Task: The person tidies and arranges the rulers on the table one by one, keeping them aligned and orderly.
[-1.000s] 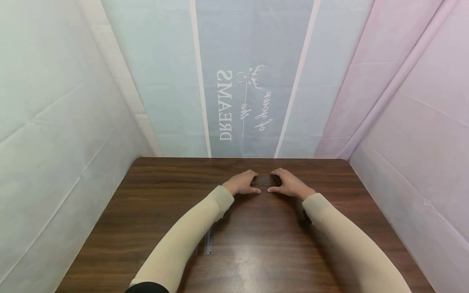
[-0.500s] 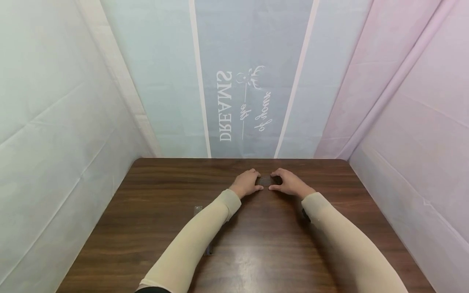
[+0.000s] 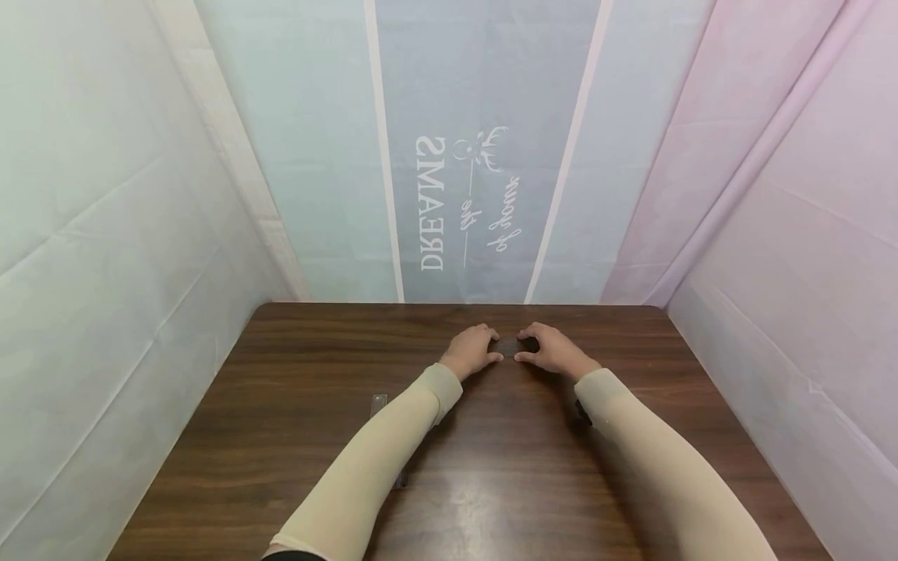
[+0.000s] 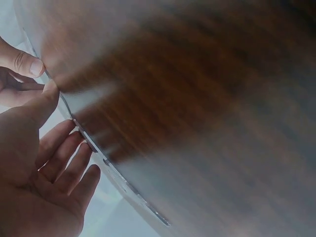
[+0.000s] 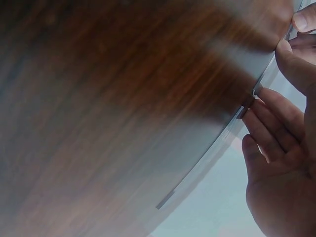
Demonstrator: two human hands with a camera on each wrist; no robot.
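Observation:
Between my hands, near the far edge of the table, is a flat clear plastic piece (image 3: 508,347), with a long straight edge in both wrist views. My left hand (image 3: 473,350) grips it from the left, thumb on the near side and fingers on the far side. From the right, my right hand (image 3: 553,348) holds it the same way. In the left wrist view the piece's thin edge (image 4: 133,190) runs on past the fingers. The right wrist view also shows that edge (image 5: 197,165) beyond the hand. Its full outline is hidden by my hands.
A clear strip (image 3: 380,402) with a rounded end lies on the brown wooden table (image 3: 519,467), partly under my left sleeve. Another clear end (image 3: 400,481) shows beside that sleeve. Fabric walls (image 3: 463,78) stand behind and at both sides.
My left hand has moved slightly right, closer to my right hand, and then stayed put. The strip's far end has come into view left of my sleeve. My right hand has hardly moved.

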